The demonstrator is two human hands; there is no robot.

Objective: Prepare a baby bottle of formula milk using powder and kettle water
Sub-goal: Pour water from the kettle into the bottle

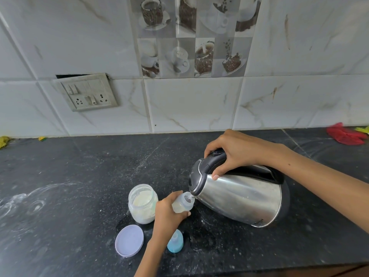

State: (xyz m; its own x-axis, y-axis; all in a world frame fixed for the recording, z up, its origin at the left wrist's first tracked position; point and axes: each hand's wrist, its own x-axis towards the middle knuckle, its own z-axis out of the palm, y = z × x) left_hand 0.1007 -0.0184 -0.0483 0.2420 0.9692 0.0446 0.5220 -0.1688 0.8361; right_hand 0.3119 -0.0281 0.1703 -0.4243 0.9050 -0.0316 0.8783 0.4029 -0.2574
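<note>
Water should go in slowly: keep the tilted steel kettle (237,198) spout right over the small clear baby bottle (182,204) mouth. Right hand (235,152) wraps the black handle; left hand (166,213) curls round the bottle, spout at its two o'clock. Fill level, probably low, is unclear.
</note>
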